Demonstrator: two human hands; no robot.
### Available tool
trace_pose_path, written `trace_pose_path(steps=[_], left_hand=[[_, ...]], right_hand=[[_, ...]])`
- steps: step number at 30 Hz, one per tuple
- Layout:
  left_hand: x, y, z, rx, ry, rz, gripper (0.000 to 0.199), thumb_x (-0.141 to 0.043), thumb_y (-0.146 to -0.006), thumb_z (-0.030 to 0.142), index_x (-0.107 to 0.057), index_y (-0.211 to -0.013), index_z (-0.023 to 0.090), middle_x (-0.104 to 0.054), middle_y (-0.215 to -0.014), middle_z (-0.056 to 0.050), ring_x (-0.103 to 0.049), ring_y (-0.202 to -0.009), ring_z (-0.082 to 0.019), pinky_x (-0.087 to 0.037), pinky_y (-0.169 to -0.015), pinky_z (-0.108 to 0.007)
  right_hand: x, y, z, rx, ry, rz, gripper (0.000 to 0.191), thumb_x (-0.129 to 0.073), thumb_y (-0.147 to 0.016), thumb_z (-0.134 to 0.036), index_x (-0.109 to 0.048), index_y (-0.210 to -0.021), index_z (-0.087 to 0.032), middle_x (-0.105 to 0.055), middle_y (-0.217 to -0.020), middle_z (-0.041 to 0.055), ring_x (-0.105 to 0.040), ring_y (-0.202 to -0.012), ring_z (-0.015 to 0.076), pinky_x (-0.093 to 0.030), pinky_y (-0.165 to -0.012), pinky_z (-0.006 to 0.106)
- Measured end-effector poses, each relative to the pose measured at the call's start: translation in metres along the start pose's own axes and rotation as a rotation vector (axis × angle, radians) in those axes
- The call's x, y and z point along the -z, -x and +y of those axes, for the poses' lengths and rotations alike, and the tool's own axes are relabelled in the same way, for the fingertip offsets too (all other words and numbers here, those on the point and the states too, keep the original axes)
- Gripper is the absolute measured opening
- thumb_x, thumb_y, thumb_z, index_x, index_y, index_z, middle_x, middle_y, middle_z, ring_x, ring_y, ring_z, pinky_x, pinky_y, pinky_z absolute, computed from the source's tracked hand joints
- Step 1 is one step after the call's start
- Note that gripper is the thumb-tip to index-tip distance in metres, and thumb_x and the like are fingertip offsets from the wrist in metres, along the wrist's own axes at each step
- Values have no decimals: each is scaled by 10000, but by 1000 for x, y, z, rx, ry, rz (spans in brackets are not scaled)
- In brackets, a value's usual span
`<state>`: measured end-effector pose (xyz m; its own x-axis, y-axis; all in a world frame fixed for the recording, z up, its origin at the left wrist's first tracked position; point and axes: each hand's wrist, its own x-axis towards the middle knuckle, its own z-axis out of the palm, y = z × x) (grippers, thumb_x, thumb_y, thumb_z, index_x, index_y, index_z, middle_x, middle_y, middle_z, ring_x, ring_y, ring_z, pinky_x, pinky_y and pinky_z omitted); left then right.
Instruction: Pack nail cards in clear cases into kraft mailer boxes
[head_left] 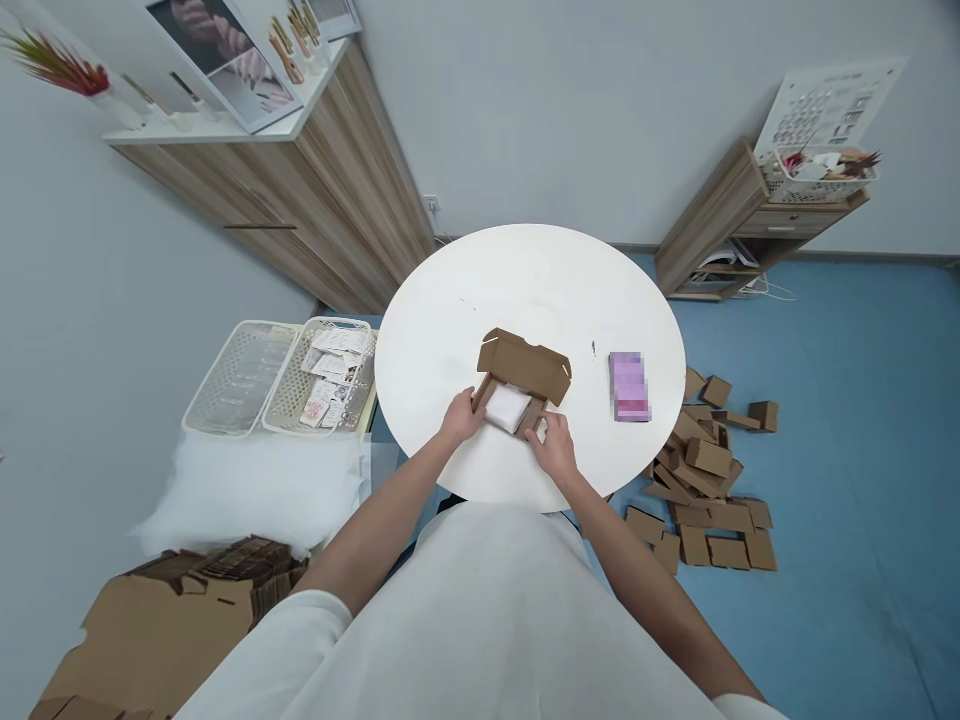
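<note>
An open brown cardboard box [527,362] sits on the round white table [525,270], its lid raised on the far side. Inside it lies a white wrapped packet [507,407], which covers much of the box floor. My left hand [460,416] grips the box's left side wall, thumb toward the inside. At the right front corner, my right hand [553,444] has its fingers bent around the box edge. Right of the box, a pixelated purple-pink item [629,387] rests on the table.
White baskets, one with packets [330,375] and one with clear items [244,380], stand at the left. White sheets [255,485] and stacked flat cardboard [165,620] lie nearer. Folded boxes [705,470] are heaped on the blue floor at the right. Cabinets line the wall.
</note>
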<state>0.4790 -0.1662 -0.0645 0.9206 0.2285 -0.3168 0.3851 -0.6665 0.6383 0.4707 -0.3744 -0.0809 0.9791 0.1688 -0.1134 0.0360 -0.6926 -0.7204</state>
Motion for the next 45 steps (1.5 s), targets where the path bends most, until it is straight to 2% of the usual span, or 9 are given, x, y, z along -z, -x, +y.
trace_pose_path(steps=[9, 13, 17, 23, 31, 35, 38, 41, 45], left_hand=[[-14, 19, -19, 95, 164, -79, 488, -566, -713, 362, -493, -1148, 152, -584, -936, -91, -570, -807, -209, -430, -744, -333], [-1, 17, -17, 143, 325, 24, 675, -559, -699, 511, -404, -1239, 136, -508, -1155, -149, -531, -976, -227, -413, -815, -335], [22, 4, -7, 73, 512, 123, 664, -382, -781, 589, -355, -1285, 158, -409, -1292, -151, -468, -1102, -216, -382, -880, -324], [37, -1, 16, 50, 688, -42, 718, -117, -803, 649, -437, -1244, 182, -521, -1207, -114, -480, -1114, -219, -398, -868, -349], [31, 20, 11, 154, 874, -163, 724, -120, -758, 702, -470, -1227, 274, -488, -1248, -87, -499, -1096, -238, -432, -834, -346], [34, 30, 8, 159, 816, -275, 667, -176, -779, 676, -512, -1189, 273, -533, -1194, -89, -502, -1087, -239, -433, -824, -347], [28, 39, 7, 111, 686, -318, 558, -395, -761, 605, -525, -1170, 249, -529, -1200, -93, -535, -1012, -236, -441, -792, -334], [13, 45, 2, 142, 501, -158, 662, -600, -666, 477, -422, -1251, 226, -465, -1252, -128, -575, -849, -203, -442, -749, -330], [-5, 46, -9, 227, 321, -30, 725, -617, -650, 373, -338, -1289, 177, -480, -1206, -157, -569, -723, -160, -429, -727, -324]], right_hand=[[9, -11, 10, -85, -144, -83, 381, -502, -736, -388, -509, -1052, -175, -508, -1073, 93, -549, -808, 180, -457, -727, 350], [27, -30, 14, -150, -259, -1, 553, -552, -686, -480, -454, -1138, -176, -485, -1163, 120, -521, -946, 215, -448, -782, 368], [51, -61, 7, -146, -423, 13, 594, -467, -739, -543, -392, -1226, -211, -420, -1287, 111, -477, -1068, 213, -431, -833, 360], [66, -82, -15, -70, -561, -250, 531, -288, -823, -570, -397, -1250, -272, -486, -1250, 63, -506, -1067, 204, -442, -814, 353], [63, -61, -9, -130, -645, -380, 604, -92, -833, -595, -358, -1296, -311, -489, -1160, 47, -507, -1070, 167, -461, -807, 314], [68, -52, -5, -79, -591, -508, 587, -169, -832, -592, -442, -1245, -277, -513, -1144, 65, -501, -1064, 196, -449, -819, 341], [63, -44, 0, 1, -429, -519, 505, -380, -797, -542, -500, -1192, -251, -504, -1184, 86, -512, -1024, 231, -449, -802, 378], [49, -34, 11, -40, -237, -334, 525, -541, -708, -463, -497, -1177, -232, -504, -1146, 100, -551, -914, 215, -464, -753, 371], [28, -23, 24, -107, -119, -199, 613, -559, -671, -399, -406, -1230, -201, -538, -1027, 78, -572, -717, 150, -481, -651, 316]])
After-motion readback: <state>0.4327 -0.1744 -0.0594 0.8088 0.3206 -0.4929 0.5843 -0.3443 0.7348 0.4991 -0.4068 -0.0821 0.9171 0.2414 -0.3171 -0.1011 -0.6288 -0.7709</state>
